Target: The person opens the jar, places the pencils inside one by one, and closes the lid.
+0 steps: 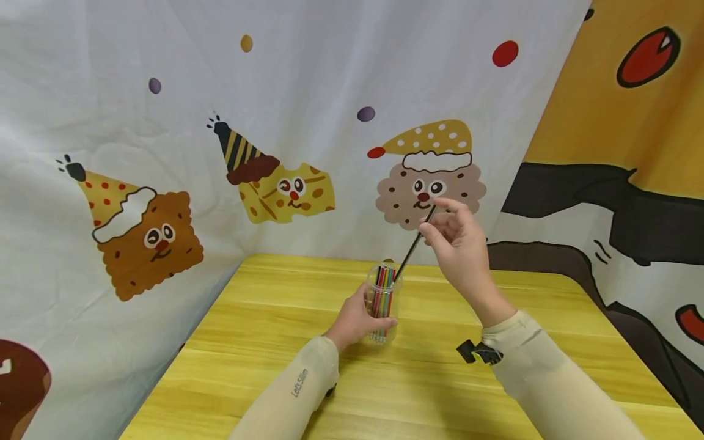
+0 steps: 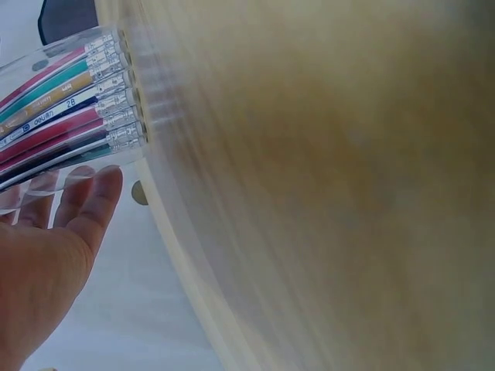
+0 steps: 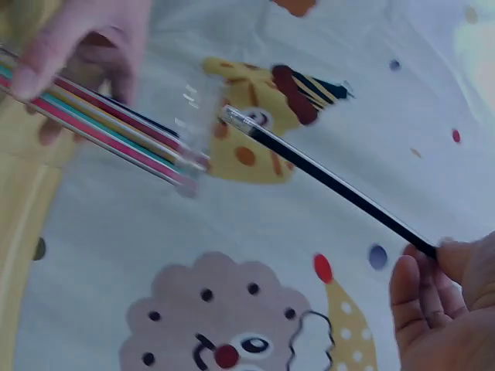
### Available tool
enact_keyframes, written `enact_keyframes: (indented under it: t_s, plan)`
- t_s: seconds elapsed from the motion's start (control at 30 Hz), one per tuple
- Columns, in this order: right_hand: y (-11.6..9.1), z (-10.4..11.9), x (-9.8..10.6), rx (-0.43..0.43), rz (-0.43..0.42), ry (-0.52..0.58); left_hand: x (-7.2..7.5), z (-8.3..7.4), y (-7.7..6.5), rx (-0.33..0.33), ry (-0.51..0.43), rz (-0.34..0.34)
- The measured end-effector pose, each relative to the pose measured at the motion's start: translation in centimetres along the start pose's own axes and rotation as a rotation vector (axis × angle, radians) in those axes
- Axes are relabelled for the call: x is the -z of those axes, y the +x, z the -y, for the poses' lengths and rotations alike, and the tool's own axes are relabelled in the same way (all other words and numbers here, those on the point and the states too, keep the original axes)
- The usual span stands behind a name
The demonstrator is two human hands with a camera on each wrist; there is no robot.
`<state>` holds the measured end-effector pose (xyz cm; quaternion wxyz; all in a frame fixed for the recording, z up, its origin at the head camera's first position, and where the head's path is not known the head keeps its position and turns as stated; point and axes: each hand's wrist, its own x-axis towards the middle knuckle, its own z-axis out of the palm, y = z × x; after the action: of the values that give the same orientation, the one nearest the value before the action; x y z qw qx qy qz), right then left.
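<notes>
My left hand (image 1: 357, 318) grips a clear plastic jar (image 1: 392, 333), its thumb across the near side. Inside stand several pencils (image 2: 62, 116) in red, green, yellow, white and black, with silvery ferrules at the jar's bottom. My right hand (image 1: 459, 247), raised above and right of the jar, pinches a black pencil (image 3: 340, 185) near its upper end between thumb and fingertips. That pencil slants down to the left, its ferrule and eraser end right at the jar's mouth. In the right wrist view, the eraser end appears just beyond the rim.
A yellow wood-grain table (image 1: 264, 342) lies under both hands. Behind it hangs a white curtain (image 1: 308, 73) printed with cartoon biscuits and cheese. At the right is a yellow and black printed panel (image 1: 632, 134). A black strap piece (image 1: 478, 352) sticks out from the right wrist.
</notes>
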<state>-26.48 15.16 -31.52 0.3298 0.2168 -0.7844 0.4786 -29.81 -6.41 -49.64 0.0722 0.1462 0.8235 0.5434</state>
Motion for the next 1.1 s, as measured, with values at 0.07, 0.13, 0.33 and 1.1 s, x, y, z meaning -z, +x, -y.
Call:
enact_keyframes:
  t_s: [0.07, 0.13, 0.33, 1.1]
  plan:
    - [-0.3, 0.0, -0.5, 0.029, -0.013, 0.018, 0.0, 0.0, 0.0, -0.005, 0.001, 0.002]
    - [-0.5, -0.1, -1.0, 0.046, -0.038, 0.027, 0.0, 0.0, 0.0, -0.007, 0.002, 0.003]
    - [-1.0, -0.9, -1.9, 0.078, -0.072, 0.045, 0.0, 0.0, 0.1, -0.009, 0.019, -0.004]
    - [-5.3, -4.5, -5.6, 0.113, 0.33, -0.37, 0.0, 0.1, 0.0, -0.026, -0.006, 0.016]
